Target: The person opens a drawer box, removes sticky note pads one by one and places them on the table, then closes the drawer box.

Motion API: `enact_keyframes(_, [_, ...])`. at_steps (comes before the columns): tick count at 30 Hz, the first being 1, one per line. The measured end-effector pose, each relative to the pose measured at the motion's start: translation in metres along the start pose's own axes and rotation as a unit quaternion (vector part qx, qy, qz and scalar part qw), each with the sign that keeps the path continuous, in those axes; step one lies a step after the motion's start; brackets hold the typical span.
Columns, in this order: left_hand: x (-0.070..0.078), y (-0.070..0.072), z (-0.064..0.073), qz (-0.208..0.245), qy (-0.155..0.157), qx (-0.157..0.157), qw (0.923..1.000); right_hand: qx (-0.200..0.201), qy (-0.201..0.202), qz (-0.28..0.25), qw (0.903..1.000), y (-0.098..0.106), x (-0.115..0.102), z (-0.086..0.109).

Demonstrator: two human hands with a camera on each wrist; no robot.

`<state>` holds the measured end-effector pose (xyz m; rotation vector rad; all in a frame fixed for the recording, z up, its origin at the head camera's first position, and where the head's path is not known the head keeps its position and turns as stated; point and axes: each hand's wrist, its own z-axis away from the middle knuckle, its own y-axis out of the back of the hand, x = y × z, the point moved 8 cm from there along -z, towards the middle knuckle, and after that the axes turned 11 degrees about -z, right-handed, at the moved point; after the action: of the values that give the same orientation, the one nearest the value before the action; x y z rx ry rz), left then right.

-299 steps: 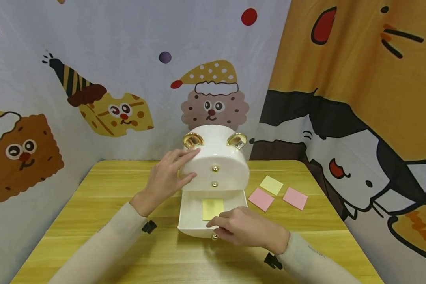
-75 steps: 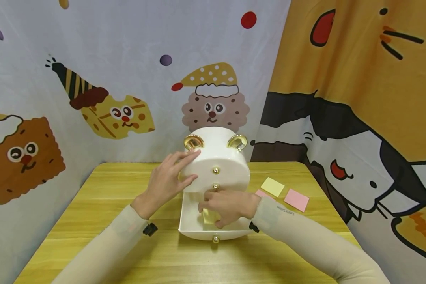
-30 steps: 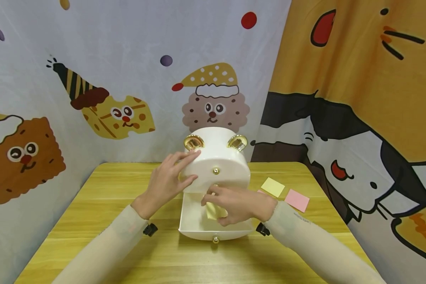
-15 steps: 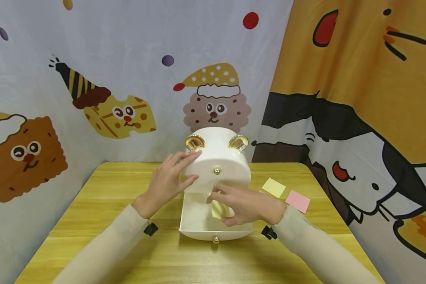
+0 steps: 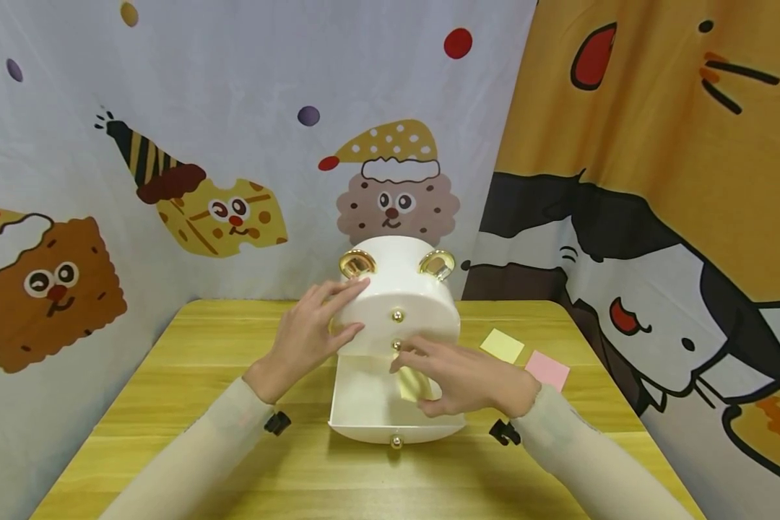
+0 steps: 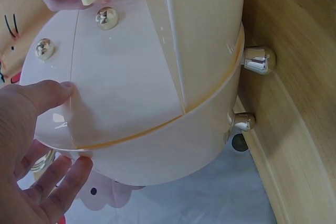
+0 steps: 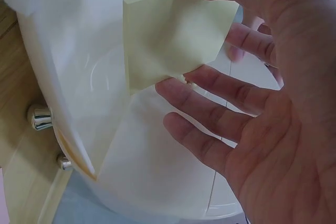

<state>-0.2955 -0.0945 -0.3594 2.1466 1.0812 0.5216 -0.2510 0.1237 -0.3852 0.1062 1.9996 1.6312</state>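
A white storage box (image 5: 425,314) with gold ear-shaped trims stands on the table, its bottom drawer (image 5: 362,404) pulled out. My left hand (image 5: 304,328) rests on the box's upper left edge, thumb on the front face and the other fingers spread over the top and side. Over the drawer, my right hand (image 5: 471,375) pinches a pale yellow sticky note pad (image 7: 176,38); its thumb lies on one edge and its fingers on others. In the head view the pad is tilted and partly covered by the hand.
On the wooden table (image 5: 227,462), right of the box, lie another yellow sticky note pad (image 5: 502,345) and a pink one (image 5: 547,370). Gold knobs (image 5: 396,441) stick out from the box and drawer fronts. A patterned curtain (image 5: 234,108) hangs close behind.
Ten seconds ago the yellow pad lay in the drawer, my right hand at its front. That hand has since picked up the pad and edged right, covering one pink pad. The left hand stays put.
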Motion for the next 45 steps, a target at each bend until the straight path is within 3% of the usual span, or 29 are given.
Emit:
enact_keyframes(15, [0.001,-0.001,0.001,0.000,0.000,-0.001,1.0000,0.019,-0.002,-0.022,0.9996,0.006,0.002,0.011])
enact_keyframes(45, [0.000,0.000,0.000,0.000,-0.004,0.009,1.0000,0.038,-0.016,-0.005,0.9991,0.016,0.016,0.029])
